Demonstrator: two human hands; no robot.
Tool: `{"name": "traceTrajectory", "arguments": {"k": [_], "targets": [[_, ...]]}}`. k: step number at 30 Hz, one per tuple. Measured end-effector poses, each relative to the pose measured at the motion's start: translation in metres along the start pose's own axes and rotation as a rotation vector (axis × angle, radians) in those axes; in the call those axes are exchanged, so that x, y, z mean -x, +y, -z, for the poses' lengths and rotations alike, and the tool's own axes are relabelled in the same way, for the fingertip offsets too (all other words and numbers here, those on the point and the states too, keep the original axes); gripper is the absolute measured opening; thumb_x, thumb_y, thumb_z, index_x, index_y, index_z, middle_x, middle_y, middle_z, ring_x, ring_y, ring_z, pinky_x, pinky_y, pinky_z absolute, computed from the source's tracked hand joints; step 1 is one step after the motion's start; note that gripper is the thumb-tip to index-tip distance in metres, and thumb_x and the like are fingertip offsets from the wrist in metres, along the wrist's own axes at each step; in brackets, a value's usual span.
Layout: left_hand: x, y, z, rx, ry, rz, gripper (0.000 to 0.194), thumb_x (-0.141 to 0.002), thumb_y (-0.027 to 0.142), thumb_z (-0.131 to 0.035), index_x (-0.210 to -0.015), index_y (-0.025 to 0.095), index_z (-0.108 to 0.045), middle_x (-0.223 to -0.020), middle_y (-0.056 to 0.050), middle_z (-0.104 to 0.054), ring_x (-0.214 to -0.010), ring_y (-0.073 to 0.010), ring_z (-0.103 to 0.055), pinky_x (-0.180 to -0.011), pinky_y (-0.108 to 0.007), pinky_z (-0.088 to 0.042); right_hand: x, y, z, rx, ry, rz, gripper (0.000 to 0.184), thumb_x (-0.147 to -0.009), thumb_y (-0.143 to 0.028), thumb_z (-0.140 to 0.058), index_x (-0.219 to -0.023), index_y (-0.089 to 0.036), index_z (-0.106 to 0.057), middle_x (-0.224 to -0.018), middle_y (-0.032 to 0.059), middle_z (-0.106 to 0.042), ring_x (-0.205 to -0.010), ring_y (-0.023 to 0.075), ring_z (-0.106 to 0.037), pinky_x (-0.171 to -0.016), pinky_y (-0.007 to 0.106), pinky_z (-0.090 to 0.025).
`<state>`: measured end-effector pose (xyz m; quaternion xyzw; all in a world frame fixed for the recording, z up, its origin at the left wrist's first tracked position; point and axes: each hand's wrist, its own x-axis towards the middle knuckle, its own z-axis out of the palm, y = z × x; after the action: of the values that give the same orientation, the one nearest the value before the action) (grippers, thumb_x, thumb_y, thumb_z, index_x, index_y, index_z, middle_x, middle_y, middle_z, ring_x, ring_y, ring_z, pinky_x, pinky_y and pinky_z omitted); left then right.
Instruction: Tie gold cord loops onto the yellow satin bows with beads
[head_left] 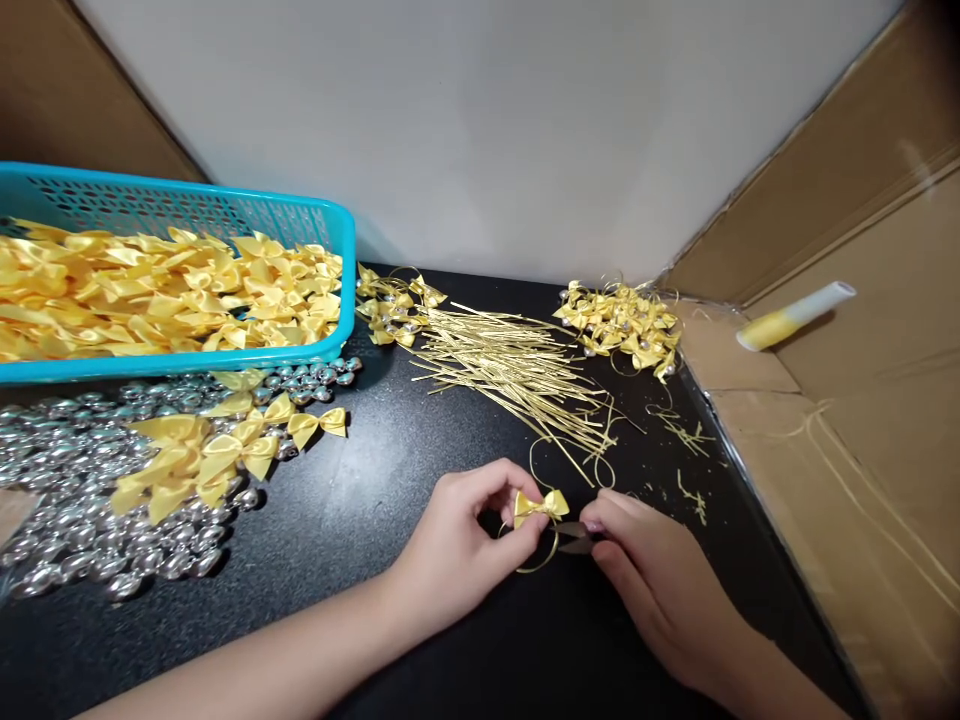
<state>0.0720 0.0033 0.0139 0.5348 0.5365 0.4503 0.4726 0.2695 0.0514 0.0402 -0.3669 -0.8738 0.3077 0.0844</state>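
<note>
Between thumb and fingers my left hand (480, 530) pinches a yellow ribbon bow (551, 504). A thin gold cord (544, 562) loops below the bow, and a thin strand curls up above it. My right hand (652, 575) is closed around a pair of small scissors (576, 537); their handles are mostly hidden in the fingers. The blades are parted and point left, close beside the bow and the cord. Whether they touch the cord I cannot tell. A heap of cut gold cords (510, 370) lies just beyond both hands.
A turquoise basket (345, 290) full of yellow bows stands at the left. Silver bells or beads (82, 470) and loose bows (240, 450) lie before it. Finished-looking bow clusters (622, 325) sit at the back right, near cord scraps (686, 435). Cardboard walls (862, 400) and a yellow-white tube (795, 315) border the right.
</note>
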Motion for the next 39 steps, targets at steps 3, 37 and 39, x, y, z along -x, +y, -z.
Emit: {"name": "traceTrajectory", "arguments": {"k": [3,37,39], "targets": [[0.001,-0.002,0.000,-0.038,0.005,-0.008,0.004,-0.083,0.020,-0.061,-0.082,0.017,-0.060,-0.070,0.001,-0.062,-0.063,-0.0106,-0.054,-0.060,-0.021,-0.043,-0.001,0.000,-0.001,0.077,0.012,-0.044,0.034,-0.099,-0.037,-0.033,-0.074,-0.019,-0.049,-0.070,0.0019,-0.055,-0.063,0.0152,-0.050,-0.056,0.025,-0.032],[0.000,0.000,0.000,-0.052,0.019,-0.057,0.006,-0.081,0.016,-0.062,-0.077,0.018,-0.058,-0.067,0.003,-0.059,-0.062,-0.0093,-0.054,-0.059,-0.021,-0.043,-0.002,-0.002,-0.011,0.127,0.199,-0.031,0.037,-0.098,-0.038,-0.037,-0.071,-0.018,-0.053,-0.063,-0.0008,-0.054,-0.058,0.0119,-0.050,-0.054,0.022,-0.032],[0.000,-0.001,-0.001,-0.030,0.018,-0.049,0.006,-0.081,0.016,-0.061,-0.078,0.018,-0.056,-0.068,0.003,-0.058,-0.062,-0.0095,-0.055,-0.059,-0.021,-0.044,-0.003,-0.003,-0.011,0.117,0.191,-0.036,0.037,-0.098,-0.038,-0.036,-0.071,-0.018,-0.053,-0.063,-0.0008,-0.054,-0.058,0.0117,-0.051,-0.054,0.022,-0.032]]}}
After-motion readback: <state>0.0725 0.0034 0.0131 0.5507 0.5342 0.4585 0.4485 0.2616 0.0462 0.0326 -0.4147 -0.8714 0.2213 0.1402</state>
